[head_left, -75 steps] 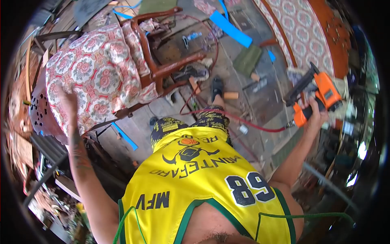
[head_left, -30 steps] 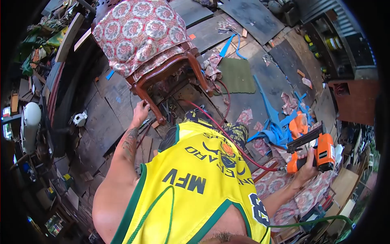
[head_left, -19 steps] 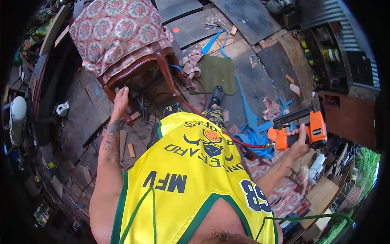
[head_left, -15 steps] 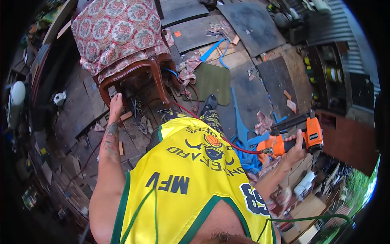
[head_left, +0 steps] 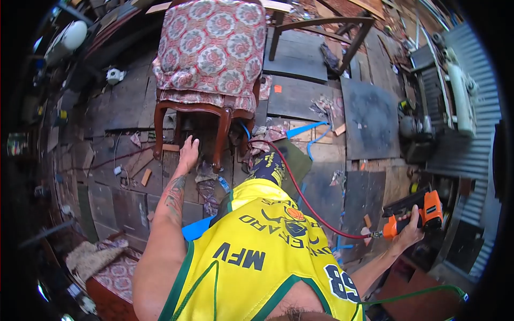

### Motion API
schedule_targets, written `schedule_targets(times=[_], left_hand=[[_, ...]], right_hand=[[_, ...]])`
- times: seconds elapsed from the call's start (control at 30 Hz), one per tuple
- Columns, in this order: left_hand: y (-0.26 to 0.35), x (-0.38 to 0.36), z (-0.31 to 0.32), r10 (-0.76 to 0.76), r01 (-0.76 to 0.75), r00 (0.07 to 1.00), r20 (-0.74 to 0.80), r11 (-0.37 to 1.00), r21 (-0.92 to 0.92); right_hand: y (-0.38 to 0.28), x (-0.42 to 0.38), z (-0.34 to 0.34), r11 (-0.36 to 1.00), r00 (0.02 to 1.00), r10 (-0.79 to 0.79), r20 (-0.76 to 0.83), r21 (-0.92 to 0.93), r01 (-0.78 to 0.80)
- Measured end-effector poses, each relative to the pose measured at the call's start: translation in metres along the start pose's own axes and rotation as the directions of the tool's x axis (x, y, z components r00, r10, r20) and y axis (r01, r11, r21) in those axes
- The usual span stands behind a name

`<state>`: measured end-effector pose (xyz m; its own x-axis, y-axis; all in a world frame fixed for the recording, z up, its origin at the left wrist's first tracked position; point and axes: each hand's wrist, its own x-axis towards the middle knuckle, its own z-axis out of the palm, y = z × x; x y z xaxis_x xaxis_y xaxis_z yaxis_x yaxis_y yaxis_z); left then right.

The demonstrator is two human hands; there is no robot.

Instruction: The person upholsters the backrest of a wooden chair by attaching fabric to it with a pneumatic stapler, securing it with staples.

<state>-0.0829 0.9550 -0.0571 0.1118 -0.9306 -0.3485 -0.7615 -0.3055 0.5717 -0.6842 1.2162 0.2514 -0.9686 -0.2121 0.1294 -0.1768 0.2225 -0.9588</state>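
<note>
Red hose [head_left: 301, 193] between orange nail gun [head_left: 432, 209] and floral chair [head_left: 214, 59], blue strip [head_left: 305, 129] nearby.

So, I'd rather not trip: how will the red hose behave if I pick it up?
The red hose will probably bend easily, since it runs in a loose curve. Lifting it may tug the orange tool in the right hand, because its end is coupled there.

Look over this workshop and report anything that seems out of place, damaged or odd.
Fabric scraps and a blue strip lie loose on the floor beside the chair, looking like untidied offcuts. The chair's floral cover bunches at its lower left corner instead of lying smooth. The chair itself stands upright; no damage shows.
</note>
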Motion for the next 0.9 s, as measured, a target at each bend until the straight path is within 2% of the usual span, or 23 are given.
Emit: schedule_targets(times=[0.13, 0.23, 0.27, 0.33, 0.37, 0.4, 0.47, 0.5, 0.53, 0.57, 0.6, 0.77, 0.83, 0.87, 0.9], left_hand=[[-0.016, 0.010, 0.016, -0.133, 0.130, 0.989, -0.067, 0.990, -0.050], [-0.034, 0.025, 0.033, -0.270, 0.214, 0.930, -0.249, 0.950, -0.229], [-0.036, 0.033, 0.038, -0.352, 0.248, 0.892, -0.284, 0.906, -0.344], [-0.062, 0.066, 0.067, -0.552, 0.235, 0.714, -0.432, 0.769, -0.594], [-0.054, 0.074, 0.074, -0.595, 0.258, 0.683, -0.423, 0.738, -0.623], [-0.043, 0.078, 0.078, -0.646, 0.206, 0.656, -0.391, 0.651, -0.731], [-0.002, 0.094, 0.081, -0.724, 0.005, 0.585, -0.365, 0.454, -0.891], [0.005, 0.109, 0.086, -0.706, -0.045, 0.606, -0.366, 0.429, -0.902], [0.025, 0.122, 0.086, -0.710, -0.056, 0.569, -0.415, 0.470, -0.881], [0.042, 0.136, 0.084, -0.731, -0.053, 0.567, -0.380, 0.428, -0.902], [0.054, 0.147, 0.081, -0.711, -0.079, 0.613, -0.344, 0.378, -0.922], [0.094, 0.212, 0.086, -0.805, -0.122, 0.523, -0.281, 0.255, -0.959], [0.094, 0.231, 0.088, -0.796, -0.076, 0.592, -0.126, 0.100, -0.992], [0.099, 0.238, 0.090, -0.811, -0.082, 0.573, -0.119, 0.088, -0.993], [0.105, 0.245, 0.091, -0.840, -0.121, 0.508, -0.189, 0.148, -0.982]], right_hand=[[-0.005, 0.030, 0.086, 0.995, 0.984, -0.080, 0.161, 0.069, 0.069], [0.005, 0.061, 0.142, 0.987, 0.939, -0.159, 0.306, 0.053, 0.150], [0.001, 0.072, 0.163, 0.984, 0.922, -0.174, 0.345, 0.032, 0.174], [-0.014, 0.085, 0.208, 0.948, 0.871, -0.277, 0.406, -0.032, 0.317], [-0.012, 0.099, 0.229, 0.951, 0.848, -0.271, 0.456, -0.010, 0.309], [-0.013, 0.111, 0.246, 0.956, 0.826, -0.253, 0.504, -0.002, 0.294], [-0.023, 0.123, 0.283, 0.961, 0.785, -0.236, 0.572, 0.018, 0.276], [-0.025, 0.131, 0.299, 0.953, 0.770, -0.273, 0.577, 0.054, 0.297], [-0.027, 0.138, 0.314, 0.945, 0.757, -0.306, 0.578, 0.090, 0.313], [-0.030, 0.144, 0.330, 0.943, 0.762, -0.303, 0.572, 0.067, 0.325], [-0.033, 0.148, 0.342, 0.943, 0.752, -0.295, 0.590, 0.056, 0.327], [-0.052, 0.166, 0.418, 0.965, 0.745, -0.261, 0.614, 0.136, 0.225], [-0.058, 0.175, 0.451, 0.965, 0.731, -0.262, 0.630, 0.182, 0.189], [-0.060, 0.182, 0.466, 0.969, 0.721, -0.244, 0.649, 0.198, 0.149], [-0.061, 0.189, 0.483, 0.971, 0.710, -0.226, 0.667, 0.216, 0.106]])
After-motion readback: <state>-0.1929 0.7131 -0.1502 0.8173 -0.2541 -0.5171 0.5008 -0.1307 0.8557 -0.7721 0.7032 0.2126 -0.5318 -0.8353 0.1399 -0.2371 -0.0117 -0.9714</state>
